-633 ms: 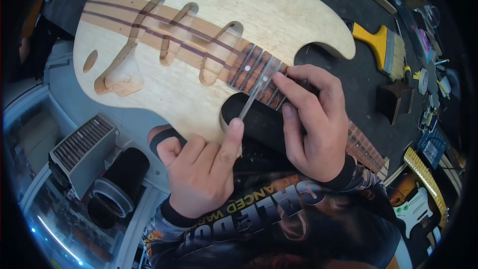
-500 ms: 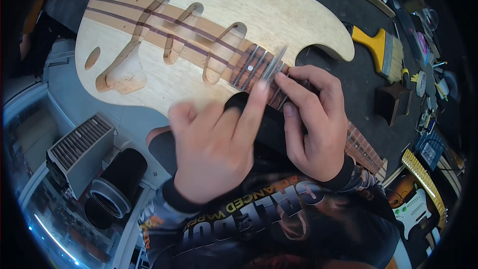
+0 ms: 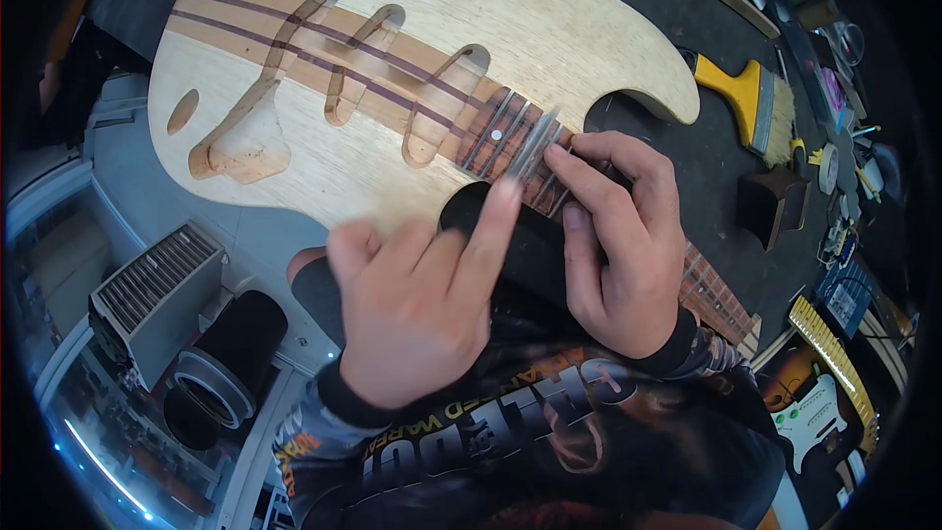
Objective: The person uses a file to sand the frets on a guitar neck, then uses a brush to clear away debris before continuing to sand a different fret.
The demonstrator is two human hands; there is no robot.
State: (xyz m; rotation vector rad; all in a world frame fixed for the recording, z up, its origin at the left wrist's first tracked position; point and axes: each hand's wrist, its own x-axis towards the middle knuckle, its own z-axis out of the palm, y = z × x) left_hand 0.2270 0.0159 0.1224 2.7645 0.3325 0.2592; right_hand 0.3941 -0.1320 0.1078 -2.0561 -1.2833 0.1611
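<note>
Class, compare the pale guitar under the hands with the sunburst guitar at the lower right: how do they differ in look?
The pale guitar has a bare wood body, while the sunburst guitar is dark with amber. The pale guitar shows open cavities; the sunburst guitar carries a white pickguard. The pale guitar has a reddish-brown fretboard, the sunburst guitar a yellowish neck. Both have frets.

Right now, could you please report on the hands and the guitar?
Left hand holding slim tool; right hand at fretboard; unpainted guitar body face up; yellow brush clear of both hands.
</note>
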